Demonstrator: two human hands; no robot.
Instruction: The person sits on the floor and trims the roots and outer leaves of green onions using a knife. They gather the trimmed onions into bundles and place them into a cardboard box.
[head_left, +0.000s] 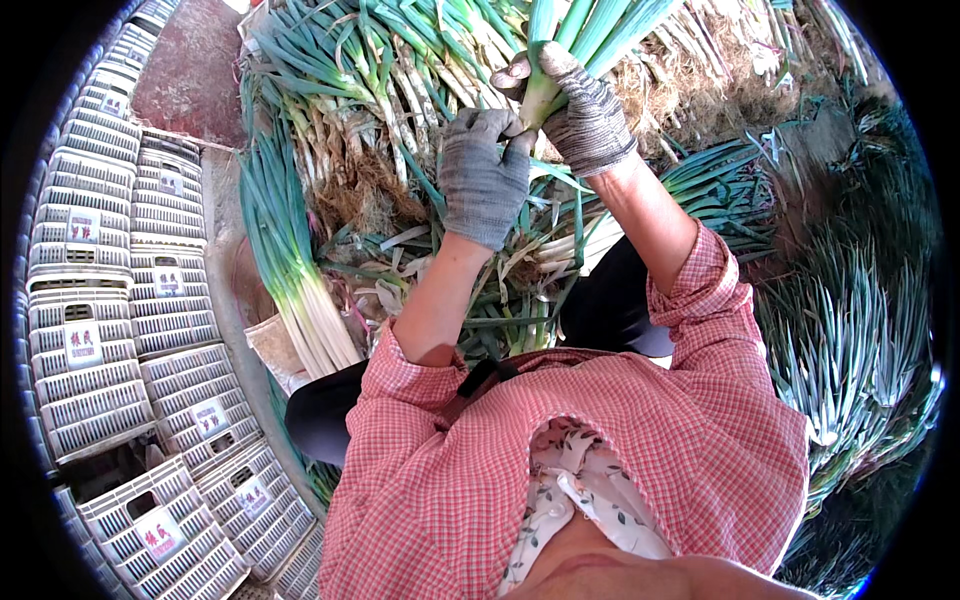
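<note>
My right hand (589, 109), in a grey knit glove with bare fingertips, grips a large green onion (541, 97) around its pale green neck. The leaves spread up past the top of the view. At the stalk's lower side is my left hand (484, 176), in a similar glove, its fingers curled and its thumb and forefinger pinching the stalk's outer layer. Its white lower end is hidden. Below the hands lie stripped leaves and trimmings (525, 262). Just beyond them is a heap of unpeeled green onions (397, 97) with soil-brown roots.
A bundle of clean green onions (300, 300) lies at the left, its white ends near my knee. Another bundle (709, 195) is at the right. Stacked slatted plastic crates (82, 360) bearing labels line the far left. Many leafy onion tops (855, 345) fill the right side.
</note>
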